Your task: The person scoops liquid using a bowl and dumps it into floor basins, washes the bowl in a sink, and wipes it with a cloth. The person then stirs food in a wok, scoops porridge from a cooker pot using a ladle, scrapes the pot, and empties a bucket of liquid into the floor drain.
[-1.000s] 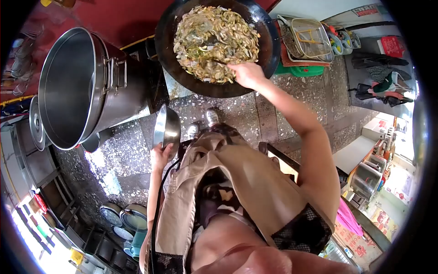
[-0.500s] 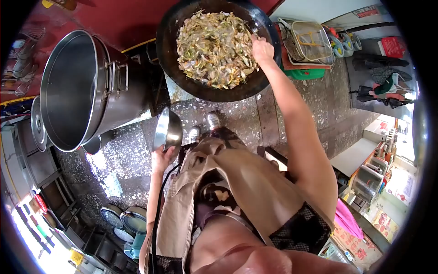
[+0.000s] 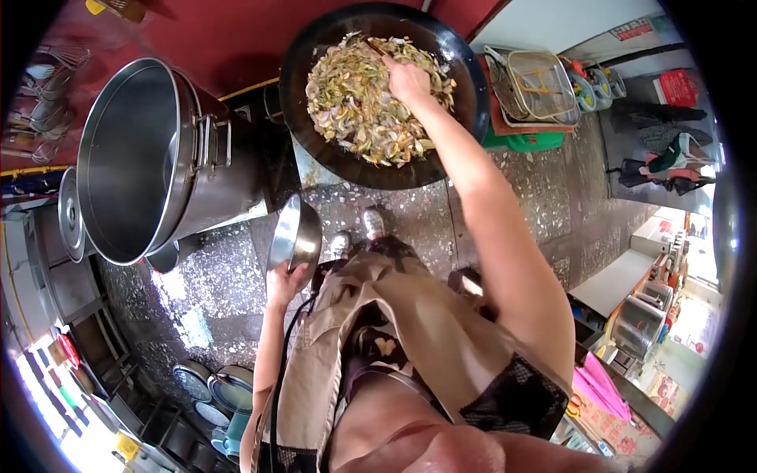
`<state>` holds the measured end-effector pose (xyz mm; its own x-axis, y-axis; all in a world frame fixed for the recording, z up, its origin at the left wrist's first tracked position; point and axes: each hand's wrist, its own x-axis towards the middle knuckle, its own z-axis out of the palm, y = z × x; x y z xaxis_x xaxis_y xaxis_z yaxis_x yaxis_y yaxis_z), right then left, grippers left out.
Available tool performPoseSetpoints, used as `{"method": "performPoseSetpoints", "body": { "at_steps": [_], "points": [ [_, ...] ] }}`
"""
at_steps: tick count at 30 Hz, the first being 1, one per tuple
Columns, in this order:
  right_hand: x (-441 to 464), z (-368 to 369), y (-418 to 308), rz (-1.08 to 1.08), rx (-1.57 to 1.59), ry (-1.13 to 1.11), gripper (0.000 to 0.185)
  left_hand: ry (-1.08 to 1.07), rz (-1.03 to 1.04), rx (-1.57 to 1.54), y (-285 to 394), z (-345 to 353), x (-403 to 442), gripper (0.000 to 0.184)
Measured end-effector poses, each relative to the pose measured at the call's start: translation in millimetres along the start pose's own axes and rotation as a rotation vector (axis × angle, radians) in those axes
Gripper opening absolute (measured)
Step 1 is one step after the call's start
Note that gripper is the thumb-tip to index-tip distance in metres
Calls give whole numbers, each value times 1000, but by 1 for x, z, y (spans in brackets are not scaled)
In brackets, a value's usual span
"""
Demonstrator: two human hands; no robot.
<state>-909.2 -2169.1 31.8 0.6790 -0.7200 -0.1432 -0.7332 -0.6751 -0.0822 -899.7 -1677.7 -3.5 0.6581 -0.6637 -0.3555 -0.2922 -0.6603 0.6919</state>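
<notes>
My right hand is over the big dark wok, closed around a thin brown stick-like utensil. Its far end disappears into the food, so I cannot tell its exact kind. Sliced, greenish-brown food fills much of the wok. Low on the left, my left hand grips a shiny metal bowl by its edge. The bowl is tilted on its side, and its inside is mostly turned away from view.
A tall steel stockpot stands left of the wok, with a round lid beyond it. Right of the wok are a wire-mesh basket and a green container. Several basins sit on the floor at lower left.
My right hand has moved left and slightly up, from the wok's right rim to over the food. My left hand still holds the bowl, now slightly lower in view.
</notes>
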Motion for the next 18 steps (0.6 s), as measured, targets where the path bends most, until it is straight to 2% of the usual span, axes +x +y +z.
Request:
{"method": "performPoseSetpoints", "body": {
  "at_steps": [2,4,6,8,10,11,12,14,18],
  "points": [
    [9,2,-10,-29,-1,-27,54,63,39,-50,10,-2,-1,32],
    [3,14,-13,-35,-133,-112,53,36,-23,15,5,-4,-3,31],
    [-18,3,-7,39,-134,-247,51,45,-22,-37,-6,-2,-6,31],
    [-34,-7,11,-39,-138,-163,40,71,27,-35,-9,-1,-6,31],
    [-37,-28,9,42,-110,-117,41,78,30,-76,-4,-1,-5,31],
    [-26,-28,6,21,-118,-24,44,52,4,-62,3,-4,-5,30],
    [-10,-32,1,42,-27,-48,47,29,-21,-46,9,-6,-3,30],
    [21,-24,-12,67,46,126,50,42,0,-7,13,-5,0,29],
    [58,7,-11,76,125,117,53,63,-40,-14,8,1,-1,27]
  ]
}}
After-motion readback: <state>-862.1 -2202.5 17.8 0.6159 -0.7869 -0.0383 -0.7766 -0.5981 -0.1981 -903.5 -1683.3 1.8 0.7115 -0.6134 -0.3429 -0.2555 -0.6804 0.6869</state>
